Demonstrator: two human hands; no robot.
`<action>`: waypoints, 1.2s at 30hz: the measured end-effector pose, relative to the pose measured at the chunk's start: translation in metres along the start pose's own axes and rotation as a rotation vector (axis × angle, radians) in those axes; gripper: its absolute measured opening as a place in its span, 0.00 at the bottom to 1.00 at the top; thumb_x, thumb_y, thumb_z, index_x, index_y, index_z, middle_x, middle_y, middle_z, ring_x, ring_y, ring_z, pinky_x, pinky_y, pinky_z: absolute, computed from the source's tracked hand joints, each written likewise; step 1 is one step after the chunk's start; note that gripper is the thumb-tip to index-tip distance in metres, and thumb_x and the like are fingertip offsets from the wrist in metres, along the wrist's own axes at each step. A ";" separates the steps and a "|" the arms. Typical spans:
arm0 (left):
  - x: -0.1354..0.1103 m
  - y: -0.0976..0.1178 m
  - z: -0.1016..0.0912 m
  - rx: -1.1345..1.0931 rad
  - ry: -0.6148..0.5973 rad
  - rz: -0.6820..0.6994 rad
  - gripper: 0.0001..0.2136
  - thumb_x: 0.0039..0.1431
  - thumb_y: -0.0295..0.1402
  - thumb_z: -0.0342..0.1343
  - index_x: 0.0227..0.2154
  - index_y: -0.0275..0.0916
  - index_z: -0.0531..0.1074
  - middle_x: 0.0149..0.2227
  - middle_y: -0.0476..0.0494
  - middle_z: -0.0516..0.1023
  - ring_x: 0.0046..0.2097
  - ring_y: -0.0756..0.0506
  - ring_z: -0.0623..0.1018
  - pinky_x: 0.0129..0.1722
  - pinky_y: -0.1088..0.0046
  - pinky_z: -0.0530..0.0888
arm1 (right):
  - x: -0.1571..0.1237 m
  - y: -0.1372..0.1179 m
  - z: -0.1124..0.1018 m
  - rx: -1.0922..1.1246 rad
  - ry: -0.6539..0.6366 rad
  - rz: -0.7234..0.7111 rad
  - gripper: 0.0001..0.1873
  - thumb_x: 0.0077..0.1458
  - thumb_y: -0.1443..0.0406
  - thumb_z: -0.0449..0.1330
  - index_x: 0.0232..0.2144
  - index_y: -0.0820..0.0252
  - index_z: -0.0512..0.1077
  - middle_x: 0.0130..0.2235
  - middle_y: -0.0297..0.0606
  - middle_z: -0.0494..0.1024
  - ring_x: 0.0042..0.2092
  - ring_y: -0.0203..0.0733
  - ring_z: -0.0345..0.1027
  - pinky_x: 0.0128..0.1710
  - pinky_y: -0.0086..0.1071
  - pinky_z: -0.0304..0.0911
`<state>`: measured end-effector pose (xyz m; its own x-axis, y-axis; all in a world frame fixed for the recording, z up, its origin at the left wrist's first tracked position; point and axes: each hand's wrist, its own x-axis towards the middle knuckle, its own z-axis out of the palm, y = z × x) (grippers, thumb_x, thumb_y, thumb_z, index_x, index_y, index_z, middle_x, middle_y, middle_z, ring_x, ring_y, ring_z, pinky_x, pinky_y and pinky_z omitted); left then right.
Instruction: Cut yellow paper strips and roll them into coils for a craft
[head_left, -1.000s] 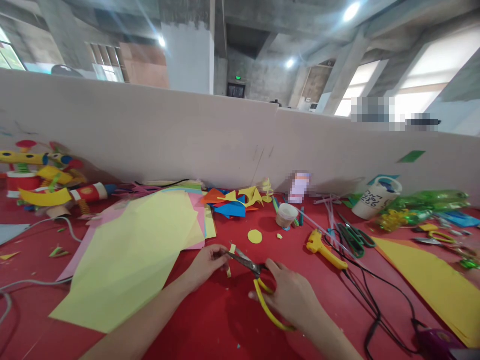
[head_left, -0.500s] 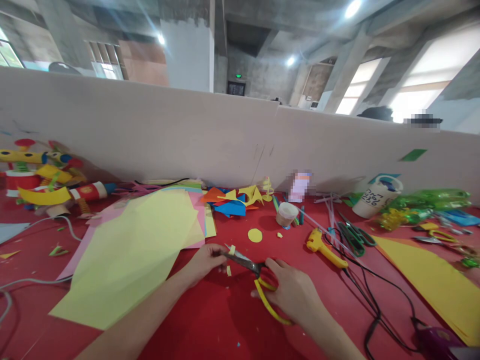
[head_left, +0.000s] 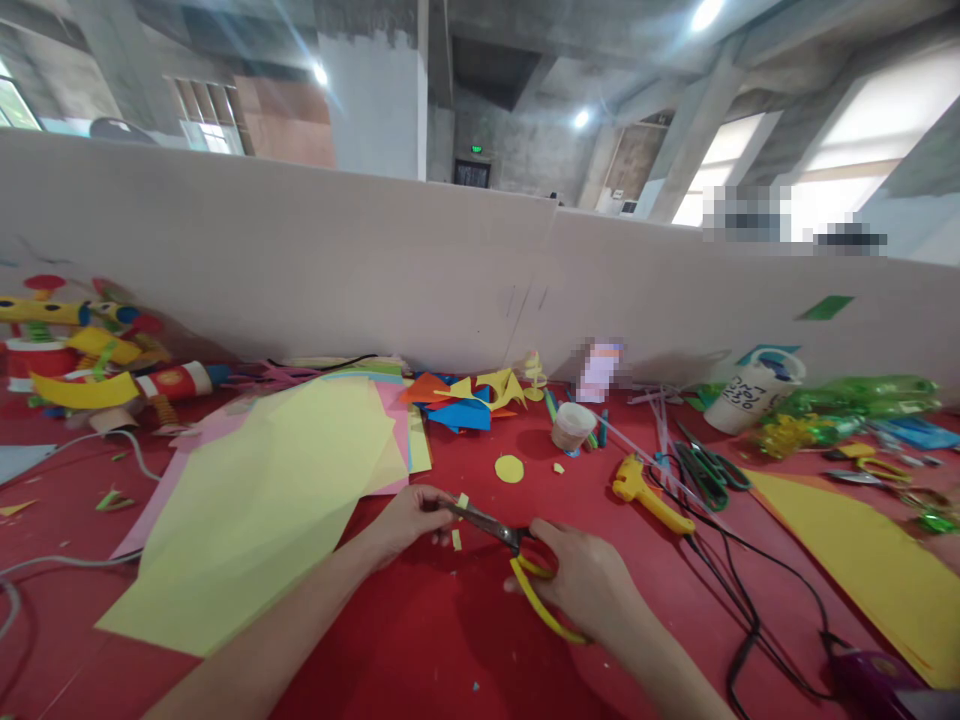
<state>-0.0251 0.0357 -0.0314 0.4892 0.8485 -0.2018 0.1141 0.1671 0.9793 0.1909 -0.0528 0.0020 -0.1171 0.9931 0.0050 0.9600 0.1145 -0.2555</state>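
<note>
My right hand (head_left: 589,575) is closed on a pair of scissors (head_left: 491,522) with yellow handles, its fingers around the loops. The metal blades point left toward my left hand (head_left: 412,525) and look nearly closed. With thumb and finger pinched together, my left hand grips a small piece of pale yellow paper (head_left: 462,503) at the blade tips; the fingers hide part of it. Just below the tips, a small yellow scrap (head_left: 456,540) shows against the red table. Farther back lies a yellow paper disc (head_left: 509,469).
Large pale yellow sheets (head_left: 262,500) cover the left side. Behind are coloured paper pieces (head_left: 465,413) and a paper cup (head_left: 574,428). To the right lie a yellow glue gun (head_left: 649,498), green-handled scissors (head_left: 709,472), black cables and orange-yellow sheets (head_left: 862,570). A white partition (head_left: 337,260) stands behind.
The scissor blades have drawn closer together at the small yellow paper. Both hands stay in nearly the same place. A bit of another person's hand appears at the right edge.
</note>
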 end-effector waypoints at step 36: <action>-0.027 0.018 0.054 -0.354 -0.005 -0.025 0.12 0.42 0.38 0.63 0.20 0.34 0.70 0.18 0.50 0.73 0.23 0.52 0.73 0.24 0.78 0.65 | 0.005 -0.022 0.015 1.032 0.260 -0.050 0.11 0.50 0.61 0.58 0.36 0.59 0.66 0.34 0.37 0.73 0.36 0.39 0.69 0.39 0.33 0.65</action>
<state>0.0101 -0.0116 -0.0089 0.4943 0.8398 -0.2246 -0.1802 0.3518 0.9186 0.1658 -0.0510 -0.0071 0.0247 0.9768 0.2127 0.2608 0.1991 -0.9446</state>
